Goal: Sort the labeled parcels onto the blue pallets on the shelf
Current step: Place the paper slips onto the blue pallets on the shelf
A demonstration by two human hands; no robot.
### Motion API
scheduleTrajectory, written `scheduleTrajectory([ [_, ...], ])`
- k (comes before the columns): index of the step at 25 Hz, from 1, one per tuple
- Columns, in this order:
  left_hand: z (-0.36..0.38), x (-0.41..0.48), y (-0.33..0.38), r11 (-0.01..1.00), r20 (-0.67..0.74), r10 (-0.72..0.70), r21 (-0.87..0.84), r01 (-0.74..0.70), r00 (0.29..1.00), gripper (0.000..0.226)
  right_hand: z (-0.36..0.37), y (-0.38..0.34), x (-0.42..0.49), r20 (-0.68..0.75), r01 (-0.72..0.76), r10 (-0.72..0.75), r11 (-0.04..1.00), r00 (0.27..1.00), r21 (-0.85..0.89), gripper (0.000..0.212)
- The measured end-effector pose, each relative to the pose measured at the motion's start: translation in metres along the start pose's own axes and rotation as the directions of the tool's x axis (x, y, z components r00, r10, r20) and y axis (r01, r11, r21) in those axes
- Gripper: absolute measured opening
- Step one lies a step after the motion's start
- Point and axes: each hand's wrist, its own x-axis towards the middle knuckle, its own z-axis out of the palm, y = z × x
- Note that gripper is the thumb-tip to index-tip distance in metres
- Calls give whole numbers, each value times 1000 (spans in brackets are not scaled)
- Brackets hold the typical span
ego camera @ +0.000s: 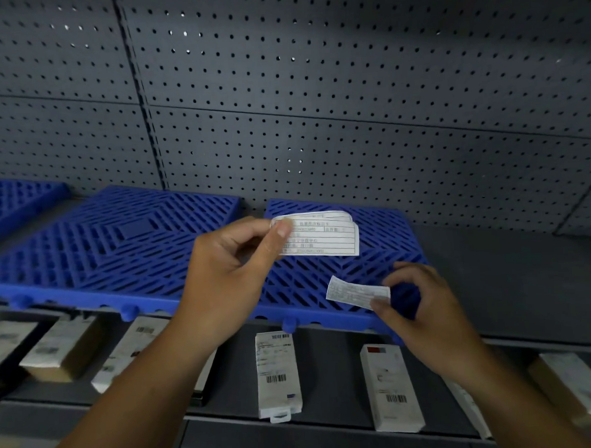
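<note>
My left hand (234, 260) pinches a white printed label slip (325, 237) by its left end and holds it up over the blue pallets. My right hand (423, 306) pinches a smaller white label slip (351, 292) at the front edge of the right blue pallet (386, 233). A second blue pallet (118, 238) lies to the left on the same shelf, and a corner of a third blue pallet (12, 199) shows at the far left. The pallets carry no parcels. Labeled parcels lie on the lower shelf, among them a white boxed parcel (277, 373) and another white parcel (389, 389).
A grey pegboard wall (315, 87) backs the shelf. Bare grey shelf surface (510, 282) extends right of the pallets. More parcels (62, 349) lie at the lower left and a brown parcel (572, 381) sits at the lower right.
</note>
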Motion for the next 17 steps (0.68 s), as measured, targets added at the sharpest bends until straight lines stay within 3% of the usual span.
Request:
scheduleTrajectory([
  [3, 1, -2, 0, 1000, 0, -11, 5, 11, 1000, 19, -8, -21, -5, -168, 128, -97, 975, 981, 181, 26],
  [6, 0, -4, 2, 1000, -13, -3, 2, 3, 1000, 19, -10, -56, -5, -202, 272, -225, 930, 953, 247, 30],
  [17, -81, -11, -6, 999, -16, 24, 24, -23, 1000, 16, 52, -134, -5, -209, 316, -257, 888, 944, 335, 13],
])
